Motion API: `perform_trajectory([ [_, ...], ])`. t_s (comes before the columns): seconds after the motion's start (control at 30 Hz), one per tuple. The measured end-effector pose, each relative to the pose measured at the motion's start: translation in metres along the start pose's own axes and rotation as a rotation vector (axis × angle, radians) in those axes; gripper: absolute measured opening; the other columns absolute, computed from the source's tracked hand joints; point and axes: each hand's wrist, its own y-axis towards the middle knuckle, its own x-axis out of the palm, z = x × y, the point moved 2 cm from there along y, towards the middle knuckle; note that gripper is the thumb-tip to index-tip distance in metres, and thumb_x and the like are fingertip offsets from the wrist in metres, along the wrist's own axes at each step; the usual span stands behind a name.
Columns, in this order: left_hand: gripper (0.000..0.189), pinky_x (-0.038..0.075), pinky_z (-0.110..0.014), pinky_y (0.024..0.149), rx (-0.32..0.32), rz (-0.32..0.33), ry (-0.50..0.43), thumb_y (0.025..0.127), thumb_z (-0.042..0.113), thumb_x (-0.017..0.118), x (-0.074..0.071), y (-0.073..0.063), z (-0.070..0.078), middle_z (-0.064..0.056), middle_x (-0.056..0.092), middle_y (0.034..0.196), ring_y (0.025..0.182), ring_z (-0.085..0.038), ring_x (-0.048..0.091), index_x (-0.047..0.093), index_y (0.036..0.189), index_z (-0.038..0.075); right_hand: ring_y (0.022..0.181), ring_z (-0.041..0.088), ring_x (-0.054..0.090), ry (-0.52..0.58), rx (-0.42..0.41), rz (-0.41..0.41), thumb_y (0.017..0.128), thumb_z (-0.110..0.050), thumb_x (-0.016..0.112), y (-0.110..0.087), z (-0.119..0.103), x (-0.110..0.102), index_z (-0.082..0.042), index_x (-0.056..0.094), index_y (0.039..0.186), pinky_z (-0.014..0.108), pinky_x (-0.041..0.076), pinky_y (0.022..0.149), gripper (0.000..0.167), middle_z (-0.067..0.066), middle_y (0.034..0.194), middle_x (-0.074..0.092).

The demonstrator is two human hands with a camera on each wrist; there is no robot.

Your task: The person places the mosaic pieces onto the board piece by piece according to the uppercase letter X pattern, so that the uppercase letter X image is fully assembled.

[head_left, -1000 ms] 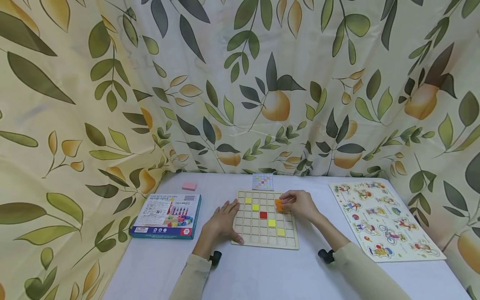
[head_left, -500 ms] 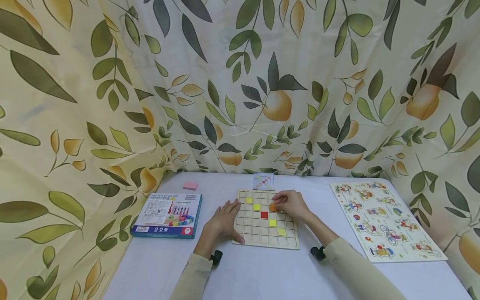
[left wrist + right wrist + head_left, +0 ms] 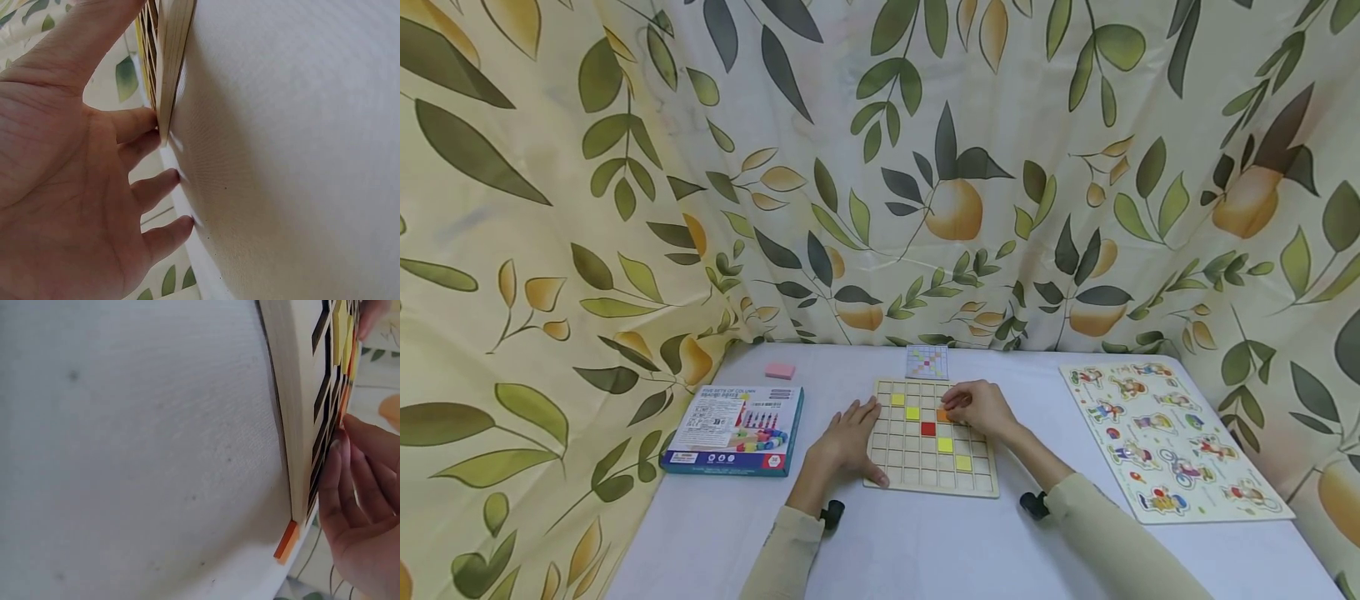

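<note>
A wooden grid board [image 3: 917, 475] lies on the white cloth, with three yellow tiles and a red tile [image 3: 928, 428] set along a diagonal. My right hand [image 3: 977, 408] hovers low over the board's upper middle. Its fingertips [image 3: 337, 447] pinch an orange tile [image 3: 942, 414] down at a cell next to the red one. My left hand [image 3: 846, 442] lies flat beside the board's left edge [image 3: 170, 69], fingers [image 3: 159, 187] straight on the cloth and thumb along the frame. Another orange tile [image 3: 286, 540] lies on the cloth by the board's edge.
A small pattern card [image 3: 927, 362] stands behind the board. A blue box [image 3: 733, 429] and a pink block [image 3: 780, 371] lie at the left. At the right is a picture puzzle board [image 3: 1172, 442]. A leaf-print curtain [image 3: 880, 167] closes in the table.
My right hand has moved left across the board with the orange tile, from the right columns to the cell beside the red tile. The left hand has stayed put.
</note>
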Motion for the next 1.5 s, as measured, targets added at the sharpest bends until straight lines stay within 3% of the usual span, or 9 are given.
perform_trajectory([
  [0.37,0.135,0.013,-0.054,0.129,-0.010,-0.009,0.021,0.063,0.056,0.097,0.004,0.004,-0.003,-0.001,0.015,0.175,0.162,-0.029,0.009,0.023,0.168,0.015,0.085,0.018,0.073,-0.022,0.018,0.159,0.091,-0.002,0.079,-0.013,0.018,-0.030,-0.003,0.077,0.108,0.025,0.059,0.070,0.017,0.004,0.094,0.077],
  [0.7,0.133,0.014,-0.055,0.129,-0.018,-0.004,0.004,0.063,0.054,0.097,0.003,0.003,-0.003,-0.002,0.017,0.175,0.161,-0.030,0.010,0.025,0.167,0.015,0.084,0.019,0.073,-0.103,0.070,0.149,0.088,-0.001,0.078,-0.020,0.038,-0.052,-0.003,0.077,0.107,0.028,0.059,0.069,0.018,0.007,0.095,0.077],
  [1.0,0.135,0.015,-0.056,0.129,0.002,0.006,0.003,0.061,0.057,0.097,0.002,0.002,-0.003,-0.003,0.018,0.175,0.161,-0.031,0.011,0.026,0.167,0.014,0.089,0.020,0.069,-0.218,0.043,0.104,0.086,-0.005,0.083,-0.023,0.046,-0.054,-0.006,0.078,0.114,0.036,0.058,0.076,0.029,0.007,0.105,0.077],
  [1.17,0.135,0.014,-0.055,0.129,-0.001,0.003,0.017,0.062,0.058,0.096,0.003,0.003,-0.003,-0.002,0.016,0.175,0.161,-0.030,0.010,0.024,0.167,0.015,0.083,0.017,0.067,-0.202,0.021,0.119,0.084,-0.002,0.084,-0.022,0.044,-0.055,-0.004,0.078,0.110,0.033,0.055,0.071,0.028,0.004,0.094,0.075],
  [1.5,0.134,0.014,-0.055,0.129,-0.009,0.000,0.010,0.062,0.057,0.096,0.003,0.002,-0.002,-0.001,0.016,0.175,0.162,-0.029,0.009,0.024,0.167,0.015,0.083,0.019,0.071,-0.119,0.036,0.171,0.086,0.003,0.079,-0.024,0.035,-0.060,-0.003,0.078,0.108,0.026,0.057,0.067,0.024,0.005,0.092,0.076],
])
